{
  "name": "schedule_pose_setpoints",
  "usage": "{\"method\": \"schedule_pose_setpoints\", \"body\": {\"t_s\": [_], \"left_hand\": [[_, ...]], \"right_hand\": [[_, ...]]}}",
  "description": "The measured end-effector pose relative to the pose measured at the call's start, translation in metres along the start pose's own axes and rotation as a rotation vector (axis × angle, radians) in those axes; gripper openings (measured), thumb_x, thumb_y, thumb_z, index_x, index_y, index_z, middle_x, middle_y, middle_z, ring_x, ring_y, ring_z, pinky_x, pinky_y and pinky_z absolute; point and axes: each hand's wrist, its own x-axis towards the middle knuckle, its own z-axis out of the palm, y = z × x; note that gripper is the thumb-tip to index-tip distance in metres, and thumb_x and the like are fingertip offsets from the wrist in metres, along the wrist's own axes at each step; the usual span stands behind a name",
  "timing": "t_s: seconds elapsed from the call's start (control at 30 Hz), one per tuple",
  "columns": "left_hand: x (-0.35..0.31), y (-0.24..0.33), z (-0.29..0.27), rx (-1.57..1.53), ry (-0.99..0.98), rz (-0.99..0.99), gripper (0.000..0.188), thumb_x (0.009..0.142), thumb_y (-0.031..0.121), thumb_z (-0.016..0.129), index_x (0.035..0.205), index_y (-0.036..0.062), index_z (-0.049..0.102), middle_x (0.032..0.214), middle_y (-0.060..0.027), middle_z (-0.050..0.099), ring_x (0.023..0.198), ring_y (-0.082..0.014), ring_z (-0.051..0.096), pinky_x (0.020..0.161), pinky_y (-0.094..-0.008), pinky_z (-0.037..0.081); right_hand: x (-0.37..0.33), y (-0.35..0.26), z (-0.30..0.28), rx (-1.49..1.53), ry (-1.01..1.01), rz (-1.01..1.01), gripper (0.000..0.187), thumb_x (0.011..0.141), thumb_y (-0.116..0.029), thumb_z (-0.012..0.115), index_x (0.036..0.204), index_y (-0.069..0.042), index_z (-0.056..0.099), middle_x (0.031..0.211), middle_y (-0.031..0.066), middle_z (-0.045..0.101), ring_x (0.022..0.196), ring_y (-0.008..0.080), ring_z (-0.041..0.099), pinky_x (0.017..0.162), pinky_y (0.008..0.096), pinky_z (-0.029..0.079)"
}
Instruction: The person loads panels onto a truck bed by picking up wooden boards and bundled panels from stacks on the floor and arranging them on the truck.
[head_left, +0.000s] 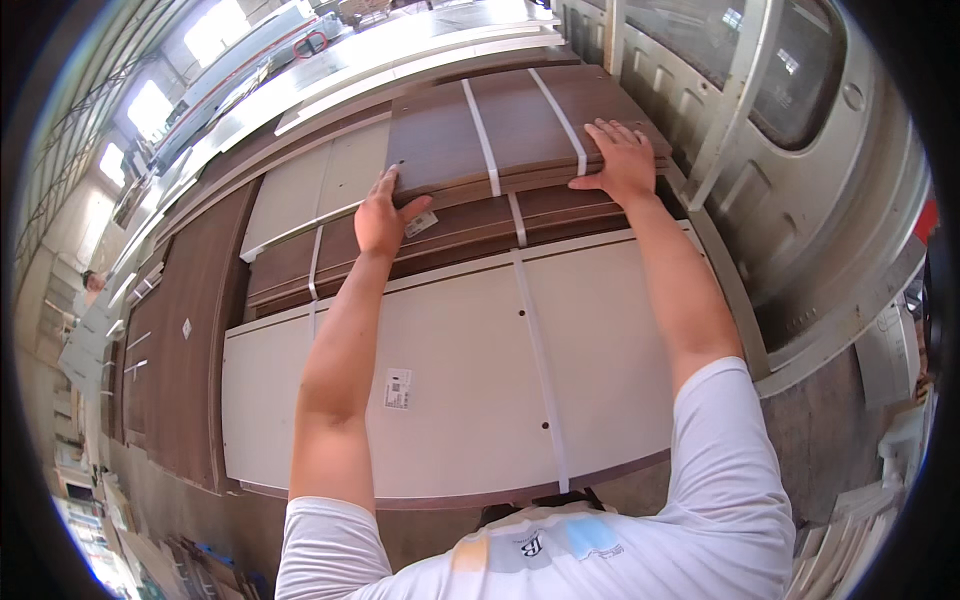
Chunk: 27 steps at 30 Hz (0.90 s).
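Both my arms reach forward over stacked furniture panels. A strapped bundle of dark brown panels (440, 130) lies at the far side of the stack. My left hand (382, 218) rests against its near left corner, fingers stretched out and thumb apart. On its near right part lies my right hand (622, 165), fingers extended on the top face and thumb pointing left. White straps (481, 130) cross this bundle. Closer to me is a large cream panel (450, 370) with a strap, a paper label (398, 389) and small dark holes. More brown panels (345, 250) show between the two.
A metal vehicle body with windows (740, 130) stands close along the right. Tall brown panels (185, 330) lie to the left, and long pale boards (420, 65) run behind. Another person (93, 283) is far left. Piled boards (850, 540) are at lower right.
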Motion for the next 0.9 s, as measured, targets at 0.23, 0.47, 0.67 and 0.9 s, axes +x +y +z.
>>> {"method": "schedule_pose_setpoints", "body": {"t_s": [0.23,0.47,0.67,0.9], "left_hand": [[-0.01,0.015,0.006,0.022,-0.004,0.004,0.076,0.082,0.044,0.083,0.142,0.0053,0.055,0.134,-0.0195,0.065,0.12,-0.0375,0.064,0.1,-0.0441,0.052],[-0.007,0.014,0.005,0.072,-0.137,-0.027,0.076,0.089,0.043,0.075,0.147,0.0039,0.047,0.144,-0.0218,0.057,0.126,-0.0393,0.06,0.102,-0.0459,0.052],[-0.088,0.045,-0.062,-0.011,-0.161,0.036,0.071,0.089,0.033,0.073,0.148,0.0077,0.043,0.156,-0.0161,0.044,0.133,-0.0353,0.054,0.109,-0.0434,0.047],[-0.293,0.107,-0.25,-0.563,-0.338,-0.055,0.047,0.088,0.006,0.076,0.132,0.0058,0.06,0.122,-0.0107,0.071,0.111,-0.0254,0.07,0.088,-0.036,0.058]], "right_hand": [[0.0,0.026,-0.001,0.037,0.02,-0.016,0.105,0.057,-0.061,0.089,0.146,-0.021,0.053,0.154,0.0,0.051,0.145,0.0214,0.043,0.12,0.0485,0.029],[0.012,0.017,0.003,0.03,-0.08,0.007,0.107,0.057,-0.06,0.089,0.15,-0.029,0.048,0.158,0.0007,0.046,0.148,0.0225,0.038,0.122,0.052,0.025],[0.011,0.026,-0.001,0.059,0.009,-0.069,0.097,0.058,-0.052,0.092,0.144,-0.025,0.056,0.153,0.0031,0.053,0.145,0.0251,0.042,0.117,0.0507,0.032],[0.002,-0.019,-0.027,-0.091,-0.14,0.093,0.097,0.072,-0.052,0.086,0.153,-0.021,0.044,0.16,0.0044,0.043,0.149,0.0274,0.037,0.119,0.0589,0.03]]}}
